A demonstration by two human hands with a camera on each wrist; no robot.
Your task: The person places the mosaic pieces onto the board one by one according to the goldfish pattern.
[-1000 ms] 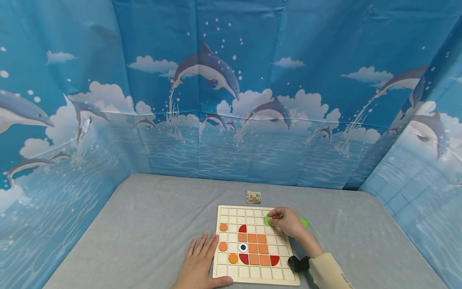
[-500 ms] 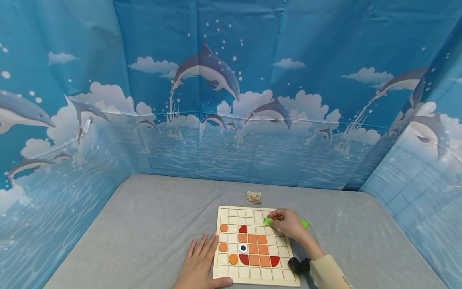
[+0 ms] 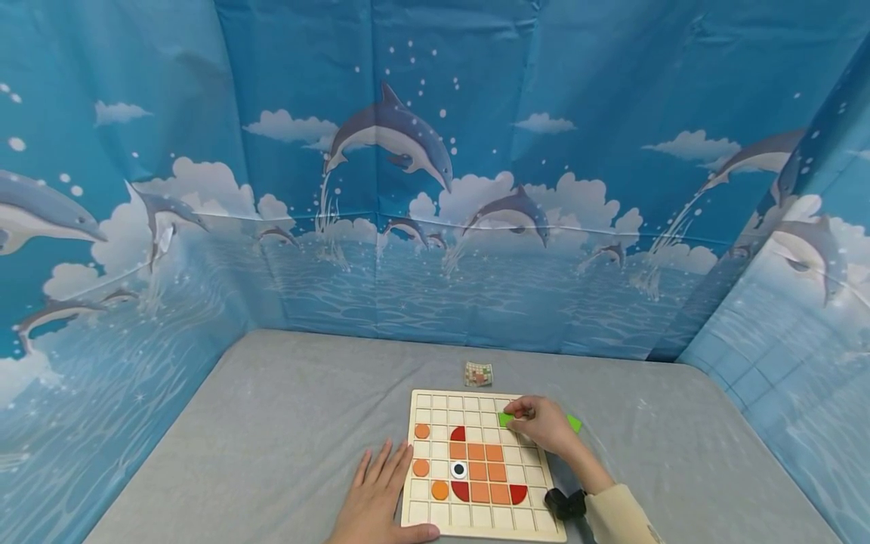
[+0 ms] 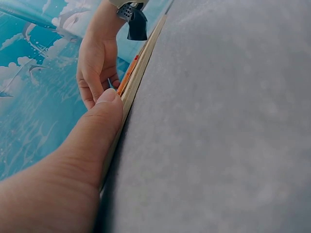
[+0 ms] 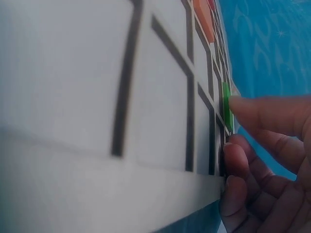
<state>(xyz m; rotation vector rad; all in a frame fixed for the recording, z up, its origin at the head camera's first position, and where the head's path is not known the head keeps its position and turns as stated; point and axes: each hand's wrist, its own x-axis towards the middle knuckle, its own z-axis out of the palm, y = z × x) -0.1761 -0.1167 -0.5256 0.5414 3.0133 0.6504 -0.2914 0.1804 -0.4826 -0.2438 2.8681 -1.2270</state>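
Note:
A wooden grid board (image 3: pixel 462 516) lies on the grey cloth, with orange squares (image 3: pixel 479 471), red quarter-rounds (image 3: pixel 519 495) and a white eye piece (image 3: pixel 458 470) in its cells. My right hand (image 3: pixel 547 427) is over the upper right cells, thumb and forefinger at a green square tile (image 3: pixel 505 419). In the right wrist view the thumb tip meets that green tile (image 5: pixel 227 104), while the other fingers curl below at the board's edge. My left hand (image 3: pixel 374 491) lies spread at the board's left side, its thumb (image 4: pixel 99 126) resting on the near left corner.
Several orange discs (image 3: pixel 440 490) sit in left-hand cells. Another green piece (image 3: pixel 575 423) shows just right of the right hand, past the board. A small picture card (image 3: pixel 479 374) lies behind the board. A dolphin-print curtain (image 3: pixel 421 287) rises around the table.
Both hands stay in nearly the same place, the right one still at the green tile. The whole view has shifted down slightly.

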